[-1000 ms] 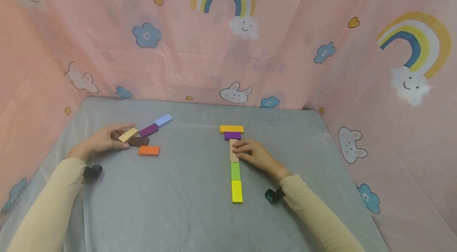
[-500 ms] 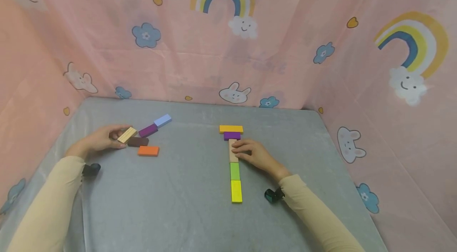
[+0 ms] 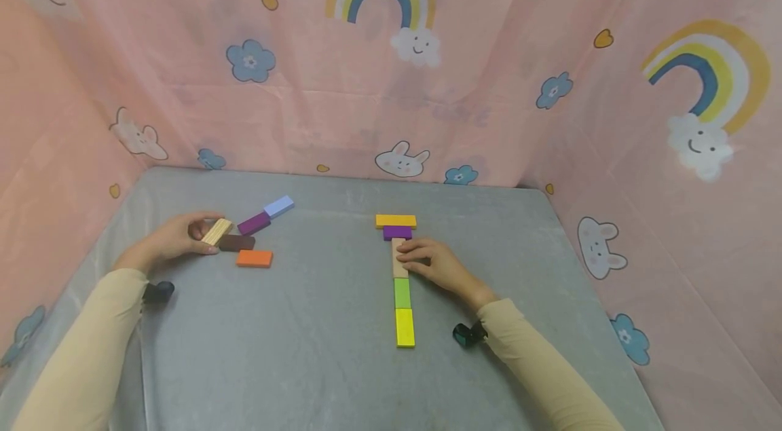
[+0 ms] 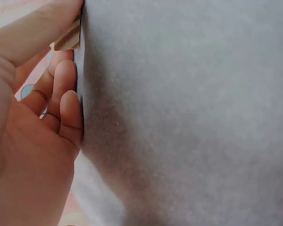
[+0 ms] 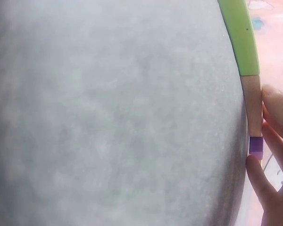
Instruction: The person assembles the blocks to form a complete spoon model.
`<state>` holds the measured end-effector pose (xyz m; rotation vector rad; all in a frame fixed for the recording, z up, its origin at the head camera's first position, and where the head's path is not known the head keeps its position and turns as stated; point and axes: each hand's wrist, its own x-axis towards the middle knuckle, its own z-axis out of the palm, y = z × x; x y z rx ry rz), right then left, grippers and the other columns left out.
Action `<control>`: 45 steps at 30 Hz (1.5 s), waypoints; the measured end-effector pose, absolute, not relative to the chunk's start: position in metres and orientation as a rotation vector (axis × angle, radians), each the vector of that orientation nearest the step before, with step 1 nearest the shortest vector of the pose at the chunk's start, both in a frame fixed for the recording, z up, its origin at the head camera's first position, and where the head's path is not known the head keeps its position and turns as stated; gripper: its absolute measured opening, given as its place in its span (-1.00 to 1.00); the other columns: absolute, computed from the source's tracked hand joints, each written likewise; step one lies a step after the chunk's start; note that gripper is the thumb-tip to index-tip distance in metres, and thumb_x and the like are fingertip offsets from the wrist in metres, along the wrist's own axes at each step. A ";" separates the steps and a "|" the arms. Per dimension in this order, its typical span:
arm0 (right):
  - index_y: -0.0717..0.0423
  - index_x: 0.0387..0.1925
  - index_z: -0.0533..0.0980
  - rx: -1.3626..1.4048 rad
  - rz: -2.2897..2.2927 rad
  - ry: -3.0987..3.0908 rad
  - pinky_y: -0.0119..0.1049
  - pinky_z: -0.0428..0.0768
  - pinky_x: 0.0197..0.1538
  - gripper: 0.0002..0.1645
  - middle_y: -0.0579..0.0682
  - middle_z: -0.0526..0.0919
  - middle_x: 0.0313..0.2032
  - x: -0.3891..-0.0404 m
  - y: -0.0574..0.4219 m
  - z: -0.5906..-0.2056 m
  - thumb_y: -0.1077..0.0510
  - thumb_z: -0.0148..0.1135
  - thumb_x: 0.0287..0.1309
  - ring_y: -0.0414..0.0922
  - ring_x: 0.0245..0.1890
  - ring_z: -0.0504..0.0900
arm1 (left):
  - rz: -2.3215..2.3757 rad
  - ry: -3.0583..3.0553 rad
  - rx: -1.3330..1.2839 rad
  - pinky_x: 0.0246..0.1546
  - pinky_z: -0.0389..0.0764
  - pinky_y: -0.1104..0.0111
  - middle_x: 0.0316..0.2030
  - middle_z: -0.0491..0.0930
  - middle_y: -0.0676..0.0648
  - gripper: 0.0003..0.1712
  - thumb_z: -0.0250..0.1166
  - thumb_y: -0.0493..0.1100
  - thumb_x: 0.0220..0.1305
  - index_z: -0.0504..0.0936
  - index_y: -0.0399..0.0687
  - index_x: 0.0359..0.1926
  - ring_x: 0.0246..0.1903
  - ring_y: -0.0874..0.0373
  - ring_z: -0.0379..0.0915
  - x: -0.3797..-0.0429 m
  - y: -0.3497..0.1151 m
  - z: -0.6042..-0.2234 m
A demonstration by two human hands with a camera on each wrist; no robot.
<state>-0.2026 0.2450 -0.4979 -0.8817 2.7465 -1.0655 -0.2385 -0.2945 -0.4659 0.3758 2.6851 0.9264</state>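
Note:
In the head view my left hand (image 3: 177, 237) pinches a striped wooden block (image 3: 217, 232) between thumb and fingers. The block is tilted, over the left end of a dark brown block (image 3: 237, 242); whether they touch I cannot tell. Only an end of the striped block (image 4: 69, 39) shows in the left wrist view. My right hand (image 3: 441, 268) rests its relaxed fingertips on a tan block (image 3: 399, 268). That block stands in a column between a purple block (image 3: 397, 233) and a green block (image 3: 402, 293). A yellow block (image 3: 405, 328) forms the near end, an orange-yellow block (image 3: 396, 221) lies crosswise at the far end.
Near the left hand lie an orange block (image 3: 254, 258), a dark purple block (image 3: 254, 223) and a light blue block (image 3: 279, 206). All are on a grey cloth-covered table (image 3: 305, 349). A pink patterned curtain (image 3: 293, 112) encloses its back and sides.
My left hand tilts the striped block a little more steeply and has drawn slightly left, its fingers off the dark brown block. My right hand has stayed on the tan block.

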 end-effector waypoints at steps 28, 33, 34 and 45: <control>-0.02 -0.03 0.71 -0.883 -1.074 2.733 -0.01 0.50 0.34 -0.72 -0.09 0.68 0.11 -0.204 0.246 -0.499 0.11 0.34 0.21 -0.05 0.23 0.58 | 0.943 2.827 0.284 -0.20 0.56 0.33 -0.18 0.60 -0.17 -0.07 0.52 0.12 0.04 0.40 -0.26 0.32 -0.19 0.03 0.50 -0.251 -0.249 -0.435; -0.01 -0.03 0.71 -0.887 -1.067 2.735 -0.02 0.50 0.34 -0.72 -0.09 0.68 0.10 -0.204 0.247 -0.498 0.12 0.34 0.21 -0.05 0.22 0.58 | 0.979 2.817 0.353 0.03 0.61 -0.02 0.05 0.59 -0.28 -0.12 0.50 0.14 0.06 0.43 -0.19 0.31 0.01 -0.19 0.56 -0.256 -0.232 -0.435; -0.02 -0.03 0.71 -0.879 -1.064 2.733 -0.02 0.49 0.34 -0.72 -0.09 0.68 0.11 -0.204 0.247 -0.498 0.12 0.34 0.21 -0.06 0.23 0.58 | 0.979 2.816 0.367 0.07 0.59 -0.07 0.10 0.57 -0.30 -0.13 0.50 0.14 0.07 0.43 -0.19 0.30 0.05 -0.24 0.55 -0.258 -0.229 -0.435; -0.03 -0.01 0.70 -0.876 -1.052 2.736 0.00 0.49 0.35 -0.70 -0.10 0.68 0.11 -0.203 0.246 -0.496 0.11 0.35 0.21 -0.05 0.23 0.57 | 1.061 2.806 0.431 0.24 0.44 -0.14 0.17 0.57 -0.26 -0.19 0.52 0.04 0.06 0.44 -0.18 0.27 0.22 -0.21 0.45 -0.271 -0.189 -0.442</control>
